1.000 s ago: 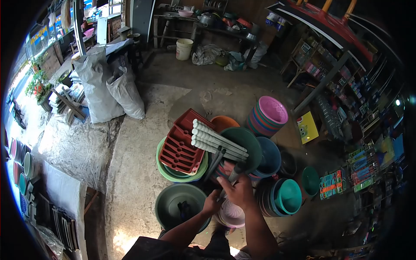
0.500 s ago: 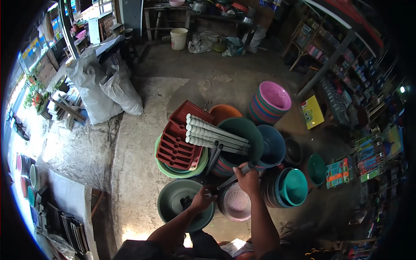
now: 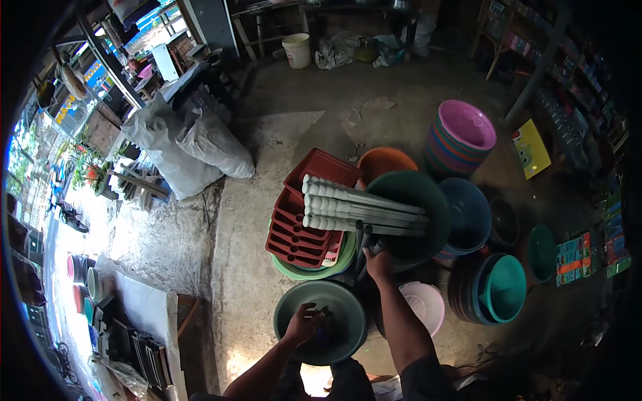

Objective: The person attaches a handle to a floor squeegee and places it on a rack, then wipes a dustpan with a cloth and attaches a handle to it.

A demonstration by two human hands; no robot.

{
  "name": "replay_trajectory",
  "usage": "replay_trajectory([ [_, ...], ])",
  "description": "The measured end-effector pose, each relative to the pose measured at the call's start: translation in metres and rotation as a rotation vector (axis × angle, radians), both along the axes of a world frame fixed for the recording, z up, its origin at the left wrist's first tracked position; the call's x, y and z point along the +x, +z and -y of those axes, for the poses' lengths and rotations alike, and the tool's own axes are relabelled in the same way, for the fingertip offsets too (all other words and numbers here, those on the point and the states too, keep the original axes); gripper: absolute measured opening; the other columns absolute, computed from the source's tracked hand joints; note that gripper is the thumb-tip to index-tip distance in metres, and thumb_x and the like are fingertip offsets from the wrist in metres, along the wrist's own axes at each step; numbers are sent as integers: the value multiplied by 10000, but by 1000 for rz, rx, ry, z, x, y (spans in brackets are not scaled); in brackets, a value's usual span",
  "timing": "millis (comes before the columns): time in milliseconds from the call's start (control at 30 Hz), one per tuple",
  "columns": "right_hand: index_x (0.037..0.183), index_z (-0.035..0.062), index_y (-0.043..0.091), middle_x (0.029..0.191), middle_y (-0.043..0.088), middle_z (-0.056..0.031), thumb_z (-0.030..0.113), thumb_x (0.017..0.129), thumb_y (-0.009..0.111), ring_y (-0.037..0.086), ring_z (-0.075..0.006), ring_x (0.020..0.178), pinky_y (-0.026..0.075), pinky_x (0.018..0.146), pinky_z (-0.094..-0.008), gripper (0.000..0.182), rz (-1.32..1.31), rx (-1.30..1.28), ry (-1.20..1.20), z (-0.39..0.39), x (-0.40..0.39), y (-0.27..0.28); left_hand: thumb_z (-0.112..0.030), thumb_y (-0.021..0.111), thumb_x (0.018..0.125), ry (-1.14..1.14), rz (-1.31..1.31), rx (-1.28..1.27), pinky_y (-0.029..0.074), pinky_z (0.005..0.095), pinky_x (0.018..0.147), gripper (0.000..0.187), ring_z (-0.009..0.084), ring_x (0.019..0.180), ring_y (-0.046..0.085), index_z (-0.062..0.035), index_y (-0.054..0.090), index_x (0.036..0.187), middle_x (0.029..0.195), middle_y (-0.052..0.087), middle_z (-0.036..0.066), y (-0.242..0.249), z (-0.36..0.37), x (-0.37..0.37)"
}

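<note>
My right hand is closed around a dark pole, beside another dark pole standing against the bundle of white ribbed poles. The white poles lean out of a large dark green tub. Over a grey-green basin, my left hand hovers with bent fingers apart and nothing visible in them. Small dark items lie in that basin, too shadowed to name. Just left of the poles, red slotted plastic trays rest on a light green basin.
Stacked pink-topped tubs, a blue tub, teal basins and a pink basin crowd the right. An orange tub stands behind. White sacks sit at the left, with a white bucket farther back.
My right hand has brought the dark pole up beside the other one near the white poles. My left hand has come away from the pole's lower end, over the basin. The view has shifted.
</note>
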State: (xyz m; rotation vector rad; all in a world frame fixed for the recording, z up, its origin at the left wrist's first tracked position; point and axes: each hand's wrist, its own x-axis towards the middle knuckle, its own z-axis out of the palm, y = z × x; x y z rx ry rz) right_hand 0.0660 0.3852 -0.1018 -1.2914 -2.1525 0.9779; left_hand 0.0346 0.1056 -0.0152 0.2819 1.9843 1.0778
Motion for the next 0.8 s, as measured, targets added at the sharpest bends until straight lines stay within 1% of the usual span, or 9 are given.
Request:
replay_trajectory([
  [233, 940, -4, 627, 848, 665, -201, 343, 770, 738, 641, -392, 808, 501, 668, -434, 402, 224, 24, -26, 15, -16, -11, -278, 677, 848, -117, 33, 126, 506, 329, 796, 504, 251, 944, 658, -3, 459, 1210, 1031, 652, 169, -54, -32, -26],
  [300, 944, -14, 630, 847, 667, -205, 340, 759, 749, 642, -391, 812, 504, 673, -429, 417, 91, 56, -63, 17, -14, -24, -291, 670, 851, -175, 25, 147, 504, 330, 805, 502, 251, 943, 658, -13, 459, 1212, 1024, 653, 166, -69, -35, -36],
  [367, 944, -16, 632, 845, 669, -201, 334, 756, 753, 643, -388, 814, 503, 678, -427, 416, 133, 38, -99, 19, -14, -16, -304, 663, 853, -206, 26, 158, 501, 331, 813, 501, 252, 943, 657, -22, 459, 1214, 1018, 653, 163, -74, -29, -38],
  [433, 945, -17, 634, 844, 671, -196, 328, 752, 757, 644, -385, 815, 502, 683, -425, 415, 154, 22, -131, 23, -17, -10, -329, 631, 867, -336, -116, 196, 488, 351, 850, 453, 268, 967, 642, -46, 490, 1192, 1015, 649, 154, -76, -25, -51],
  [567, 963, -10, 627, 908, 671, -191, 298, 752, 762, 639, -372, 878, 492, 731, -432, 397, 149, 85, -170, 26, -29, 11, -325, 603, 882, -252, 21, 169, 473, 367, 879, 396, 282, 1011, 616, -54, 525, 1160, 1033, 636, 156, -81, -10, -65],
  [633, 970, -9, 625, 915, 667, -193, 286, 755, 760, 633, -376, 893, 489, 750, -435, 389, 50, 41, -175, 21, -29, -1, -338, 583, 891, -414, -65, 231, 457, 374, 905, 392, 291, 1054, 587, -48, 534, 1151, 1083, 610, 166, -86, -5, -77],
  [667, 1031, -21, 601, 934, 647, -196, 295, 737, 775, 614, -396, 895, 482, 773, -427, 465, 30, 172, -164, 19, -31, -7, -338, 583, 891, -400, -65, 233, 457, 374, 905, 392, 291, 1054, 587, -48, 534, 1151, 1083, 610, 166, -86, -6, -83],
  [733, 1047, -27, 582, 941, 635, -189, 291, 717, 793, 608, -388, 891, 477, 786, -418, 504, 97, 202, -211, 25, -35, -12, -347, 580, 892, -364, -124, 234, 460, 381, 902, 385, 300, 1084, 562, -52, 548, 1139, 1111, 589, 171, -84, -7, -92],
  [800, 1063, -32, 564, 948, 622, -181, 288, 696, 811, 602, -380, 887, 472, 800, -410, 546, 170, 236, -273, 33, -38, -7, -345, 576, 894, -322, -53, 195, 459, 386, 904, 378, 311, 1096, 549, -53, 553, 1134, 1141, 570, 178, -79, -11, -100],
])
